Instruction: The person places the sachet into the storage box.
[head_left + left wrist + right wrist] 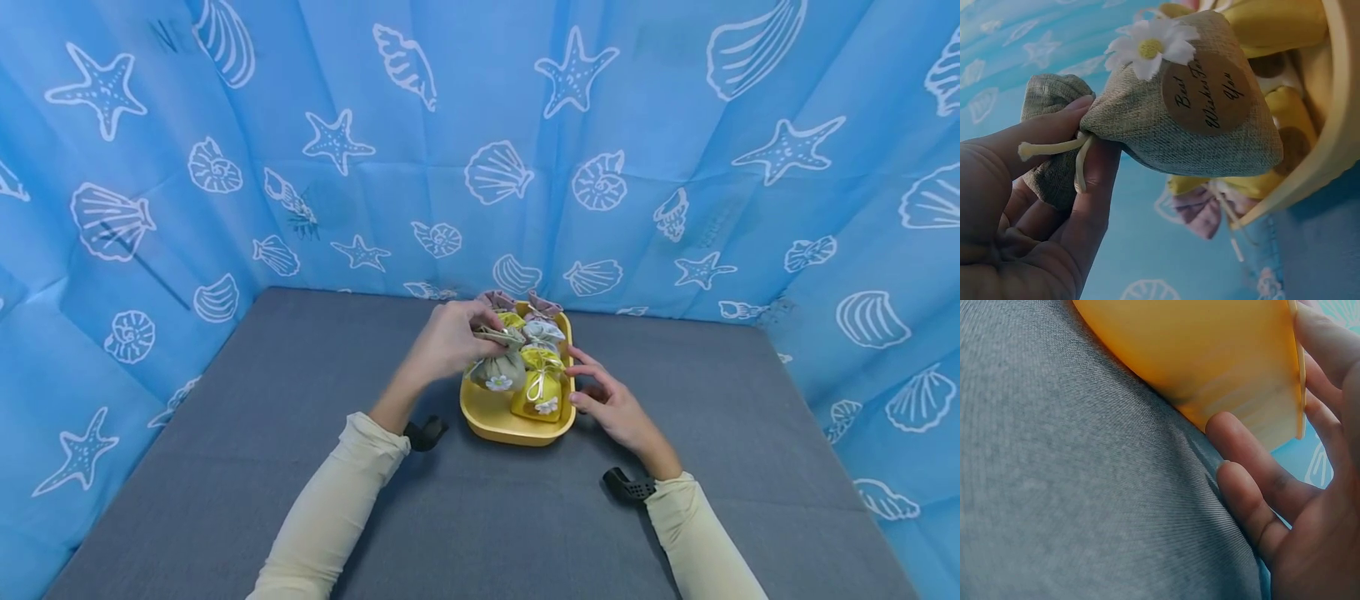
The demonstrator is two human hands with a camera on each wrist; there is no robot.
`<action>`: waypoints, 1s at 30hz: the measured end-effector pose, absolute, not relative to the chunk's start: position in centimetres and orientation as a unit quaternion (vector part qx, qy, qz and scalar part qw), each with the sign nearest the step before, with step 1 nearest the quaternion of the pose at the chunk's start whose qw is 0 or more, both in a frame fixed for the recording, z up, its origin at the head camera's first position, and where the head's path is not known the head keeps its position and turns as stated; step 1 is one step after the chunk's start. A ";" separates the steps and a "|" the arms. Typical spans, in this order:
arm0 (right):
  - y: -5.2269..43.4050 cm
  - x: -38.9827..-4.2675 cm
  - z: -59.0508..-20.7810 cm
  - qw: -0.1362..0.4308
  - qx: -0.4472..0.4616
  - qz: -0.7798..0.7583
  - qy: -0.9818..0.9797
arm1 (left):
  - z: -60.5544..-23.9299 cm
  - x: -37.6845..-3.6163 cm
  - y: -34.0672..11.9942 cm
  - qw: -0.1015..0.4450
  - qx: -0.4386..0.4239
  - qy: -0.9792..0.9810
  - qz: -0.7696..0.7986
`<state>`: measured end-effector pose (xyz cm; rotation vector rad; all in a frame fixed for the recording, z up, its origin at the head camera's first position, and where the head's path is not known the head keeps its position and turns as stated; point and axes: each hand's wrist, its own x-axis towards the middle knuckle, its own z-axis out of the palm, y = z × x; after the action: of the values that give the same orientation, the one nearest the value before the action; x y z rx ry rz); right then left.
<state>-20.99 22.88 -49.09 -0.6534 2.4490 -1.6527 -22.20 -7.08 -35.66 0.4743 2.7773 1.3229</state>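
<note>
The left hand (450,340) pinches the gathered neck of a grey-green burlap pouch (498,369) between thumb and fingers, just at its cream drawstring (1054,149). The pouch sits at the near left of the yellow tray (495,421), its body tilted toward the camera; whether it rests on the tray floor or is lifted clear cannot be told. On its face are a white daisy (1150,47) and a round brown label (1207,92) in script. Just beside it to the right stands a yellow pouch (540,392), also with a daisy and tied with a ribbon. Farther back in the tray lie a pale grey pouch (542,331), another yellow one and two pinkish ones, closely packed. The right hand (615,408) is relaxed with fingers extended, the fingertips (1235,434) touching the tray's right outer wall, the hand resting on the grey tablecloth (262,467). Blue sheeting with shell and starfish print (495,171) encloses the table on the left, far and right sides.
</note>
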 end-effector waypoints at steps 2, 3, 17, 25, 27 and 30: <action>22.8 -21.0 -49.1 0.056 -0.217 -0.546 0.808 | -36.0 -22.5 -6.8 0.025 0.149 0.899 0.411; 22.8 -21.0 -49.1 0.056 -0.218 -0.546 0.807 | -36.1 -22.6 -6.7 0.032 0.147 0.902 0.405; 22.8 -20.9 -49.1 0.051 -0.222 -0.545 0.807 | -39.7 -23.9 -5.4 0.099 0.170 0.937 0.288; 22.9 -20.8 -49.0 0.052 -0.216 -0.542 0.811 | -40.0 -23.9 -5.3 0.109 0.168 0.934 0.295; 22.8 -20.7 -49.0 0.052 -0.215 -0.543 0.810 | -39.9 -23.9 -5.4 0.111 0.170 0.933 0.298; 22.8 -20.7 -49.0 0.053 -0.214 -0.545 0.809 | -39.9 -23.7 -5.6 0.113 0.177 0.926 0.314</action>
<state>-20.71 22.79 -48.95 -0.6505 2.4589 -1.6562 -23.75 -5.61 -39.86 0.5195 2.7157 0.9215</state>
